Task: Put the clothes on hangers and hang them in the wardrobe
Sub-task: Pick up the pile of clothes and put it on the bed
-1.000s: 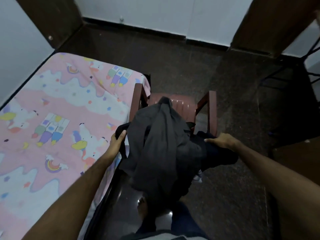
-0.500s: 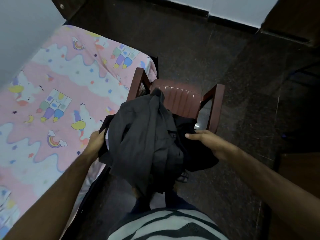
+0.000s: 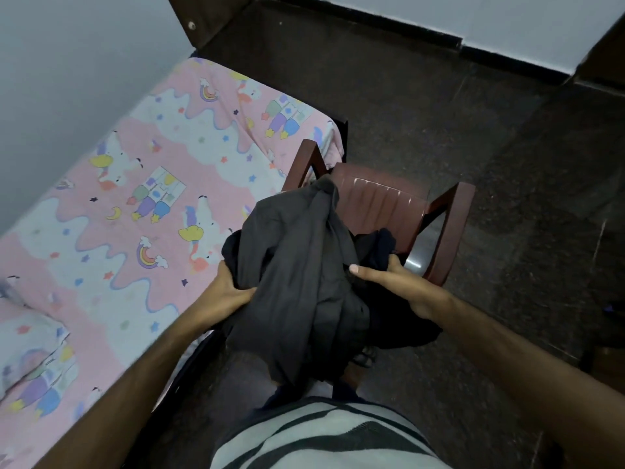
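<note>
Bundle of dark clothes (image 3: 304, 282) now lifted off the chair (image 3: 382, 198) and pulled in toward the person's body; a second ago it still sat on the seat with hands only resting at its sides. Seat behind the grip now shows bare slats. Judged: pickup done, carry stage starting; no hanger or wardrobe in view, so hanging not yet begun.

Left hand (image 3: 226, 286) clenched into the left edge of the bundle, fingers curled into the grey cloth, thumb on top. Right hand (image 3: 392, 279) grasps the right side: fingers wrapped round a darker navy piece (image 3: 378, 245), index finger stretched along the fabric. Both grips closed tight on cloth, nothing released.

Bundle hangs between the two grips, its lower folds drooping below them toward the striped shirt (image 3: 321, 434). Bed (image 3: 135, 198) with pink cartoon sheet lies left of the left grip, just beside the chair. Dark floor (image 3: 507, 164) to the right of the right grip.
</note>
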Available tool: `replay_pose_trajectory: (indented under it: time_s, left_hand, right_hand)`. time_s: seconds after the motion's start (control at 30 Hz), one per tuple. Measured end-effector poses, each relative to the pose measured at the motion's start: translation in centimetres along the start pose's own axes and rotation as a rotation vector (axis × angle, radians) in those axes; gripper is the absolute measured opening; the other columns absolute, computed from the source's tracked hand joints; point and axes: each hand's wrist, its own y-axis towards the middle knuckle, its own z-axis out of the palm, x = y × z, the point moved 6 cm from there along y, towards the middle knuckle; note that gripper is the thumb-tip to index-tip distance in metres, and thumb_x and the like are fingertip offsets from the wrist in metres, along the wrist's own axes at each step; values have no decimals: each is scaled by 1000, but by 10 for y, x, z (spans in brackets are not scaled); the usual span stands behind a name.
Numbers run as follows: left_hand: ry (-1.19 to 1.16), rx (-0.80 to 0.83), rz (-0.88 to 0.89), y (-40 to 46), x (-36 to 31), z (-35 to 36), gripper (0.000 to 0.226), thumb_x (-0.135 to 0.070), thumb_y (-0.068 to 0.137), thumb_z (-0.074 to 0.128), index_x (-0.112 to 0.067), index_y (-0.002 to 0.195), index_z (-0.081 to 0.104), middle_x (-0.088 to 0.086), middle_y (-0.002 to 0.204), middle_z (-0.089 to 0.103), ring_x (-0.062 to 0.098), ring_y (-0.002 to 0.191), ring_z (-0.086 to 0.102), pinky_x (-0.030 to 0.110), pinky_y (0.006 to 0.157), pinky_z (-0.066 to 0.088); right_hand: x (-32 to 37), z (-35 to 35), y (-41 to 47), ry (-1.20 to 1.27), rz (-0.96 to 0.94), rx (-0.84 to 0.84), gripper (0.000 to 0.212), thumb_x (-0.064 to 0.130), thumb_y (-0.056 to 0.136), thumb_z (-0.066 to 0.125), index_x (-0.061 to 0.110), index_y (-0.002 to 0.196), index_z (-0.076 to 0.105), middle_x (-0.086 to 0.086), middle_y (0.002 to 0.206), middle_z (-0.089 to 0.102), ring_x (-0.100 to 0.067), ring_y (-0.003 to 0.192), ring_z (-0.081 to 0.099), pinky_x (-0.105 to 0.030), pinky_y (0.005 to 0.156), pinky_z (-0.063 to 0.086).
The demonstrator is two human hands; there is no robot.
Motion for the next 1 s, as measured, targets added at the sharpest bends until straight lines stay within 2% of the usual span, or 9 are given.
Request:
replay_pose_trajectory:
  time_s: [0.13, 0.23, 0.37, 0.57, 0.67, 0.77, 0.8, 0.87, 1.0]
  left_hand:
    - [22, -116, -53, -8, 5, 5, 132, -82, 42, 82, -25, 146, 25, -7, 141, 48, 19, 123, 54, 43, 105, 46]
    - [37, -187, -51, -13, -3, 11, 120, -76, 50, 78, -25, 147, 28, -5, 139, 50, 23, 122, 55, 44, 106, 46]
    - [-39, -258, -12, -18, -8, 10, 108, -81, 61, 66, -29, 149, 33, -8, 145, 51, 22, 129, 54, 45, 111, 42]
    - [-297, -357, 133, -43, -20, -16, 85, -75, 76, 58, -31, 147, 46, -18, 141, 55, 0, 127, 53, 36, 113, 39]
    - [-396, -488, 139, -60, -27, -53, 61, -59, 88, 60, -23, 137, 57, -12, 127, 65, -11, 99, 61, 26, 102, 47]
    - [-394, -665, 162, -79, -37, -107, 15, -31, 104, 50, -27, 106, 64, -17, 97, 70, -17, 64, 57, 7, 68, 48]
    - [-398, -698, 171, -90, -40, -125, 17, -32, 104, 50, -27, 98, 65, -20, 87, 71, -13, 64, 57, 7, 64, 47]
    - [-475, -731, 205, -116, -42, -159, 23, -47, 98, 57, -29, 94, 71, -18, 85, 71, 1, 83, 60, 14, 78, 50]
    - [-652, -783, 336, -179, -33, -217, 72, -80, 72, 65, -27, 120, 69, -5, 128, 66, 13, 122, 58, 43, 113, 38]
  right_hand:
    - [-1, 19, -5, 225, 38, -2, 136, 72, 56, 87, 31, 161, 12, 5, 163, 28, -24, 145, 36, -40, 109, 40]
    - [10, 37, -11, 271, 49, 22, 144, 78, 49, 86, 33, 162, 8, 8, 166, 19, -24, 152, 24, -45, 118, 34]
    - [25, 61, -19, 452, -5, 66, 122, 61, 47, 97, 35, 149, 35, 4, 138, 61, -24, 122, 62, -45, 103, 53]
    - [36, 103, -42, 658, -80, 188, 112, 42, 58, 99, 34, 151, 36, 2, 130, 69, -24, 110, 72, -46, 94, 58]
    - [65, 128, -59, 647, -155, 313, 95, 36, 67, 95, 32, 145, 41, 0, 129, 70, -24, 113, 70, -47, 102, 53]
    - [112, 171, -59, 597, -206, 472, 88, 33, 73, 91, 22, 147, 44, -7, 133, 67, -28, 120, 66, -47, 108, 48]
    - [130, 188, -59, 574, -228, 520, 91, 34, 72, 92, 20, 148, 44, -9, 135, 66, -29, 122, 65, -46, 109, 47]
    - [163, 222, -64, 518, -246, 588, 97, 37, 69, 94, 19, 149, 43, -10, 136, 65, -30, 122, 65, -46, 109, 47]
    - [210, 296, -82, 422, -290, 783, 87, 37, 74, 91, 20, 148, 47, -11, 134, 66, -30, 122, 65, -45, 111, 46]
